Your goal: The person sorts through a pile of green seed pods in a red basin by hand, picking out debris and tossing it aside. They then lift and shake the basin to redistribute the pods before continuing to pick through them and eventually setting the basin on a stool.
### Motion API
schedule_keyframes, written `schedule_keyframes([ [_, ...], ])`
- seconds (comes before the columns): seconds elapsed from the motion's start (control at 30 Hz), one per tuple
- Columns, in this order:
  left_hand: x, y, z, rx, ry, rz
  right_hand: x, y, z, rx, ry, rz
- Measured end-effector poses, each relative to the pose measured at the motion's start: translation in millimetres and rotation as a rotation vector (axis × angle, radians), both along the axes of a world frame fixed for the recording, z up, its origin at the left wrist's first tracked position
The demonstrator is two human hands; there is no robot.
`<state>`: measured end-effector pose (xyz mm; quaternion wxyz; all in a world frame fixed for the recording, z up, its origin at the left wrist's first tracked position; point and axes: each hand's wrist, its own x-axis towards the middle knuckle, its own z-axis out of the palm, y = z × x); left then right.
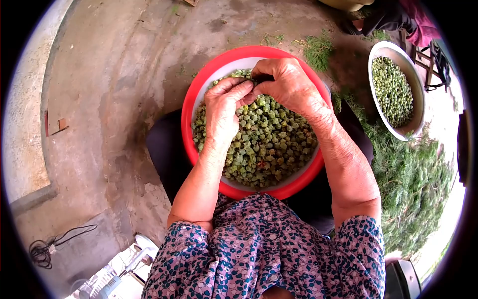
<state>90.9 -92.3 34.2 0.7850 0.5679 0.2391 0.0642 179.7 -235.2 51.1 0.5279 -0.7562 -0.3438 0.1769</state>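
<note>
A round basin (196,84) with a red rim and white inside rests on my lap, well filled with small green knobbly cones (269,139). Above its far part, my left hand (222,107) and my right hand (287,84) meet with their fingertips touching. Both are closed in a pinch. Something small and dark shows between the fingertips, but its kind is hidden by the fingers. The cones lie just below both hands.
To the right stands a pale oval basin (417,112) with more green cones. Cut green foliage (413,189) is heaped below it, with a loose sprig (317,50) on the concrete floor. A coiled black cable (42,251) lies at lower left. A person's dark-clothed leg (388,22) shows at upper right.
</note>
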Motion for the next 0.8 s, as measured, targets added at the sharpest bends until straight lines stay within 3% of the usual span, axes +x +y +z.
schedule_keyframes([
  [0.23, -2, -7, -1, 0.040, -0.029, 0.039, 0, 4, -2, -0.020, 0.159, 0.001],
  [0.3, -1, -6, -5, -0.333, -0.044, 0.106, 0, 4, -1, -0.002, 0.410, 0.005],
  [0.37, 1, 1, -4, -0.442, -0.025, 0.221, 1, 2, -5, -0.022, 0.355, 0.020],
  [0.47, -1, 37, -6, -0.254, -0.086, 0.391, 2, -3, 0, -0.098, 0.180, 0.135],
  [0.5, -4, 60, -9, -0.129, -0.053, 0.427, 2, -5, 2, -0.152, 0.061, 0.230],
  [0.57, -4, 104, -12, 0.175, -0.003, 0.587, 2, -4, -12, -0.110, -0.020, 0.191],
  [0.7, -11, 173, -23, 0.695, 0.096, 0.632, 9, -9, -4, -0.066, 0.129, -0.048],
  [0.8, -4, 170, -22, 1.001, 0.074, 0.574, 21, -11, -13, 0.030, 0.154, -0.253],
])
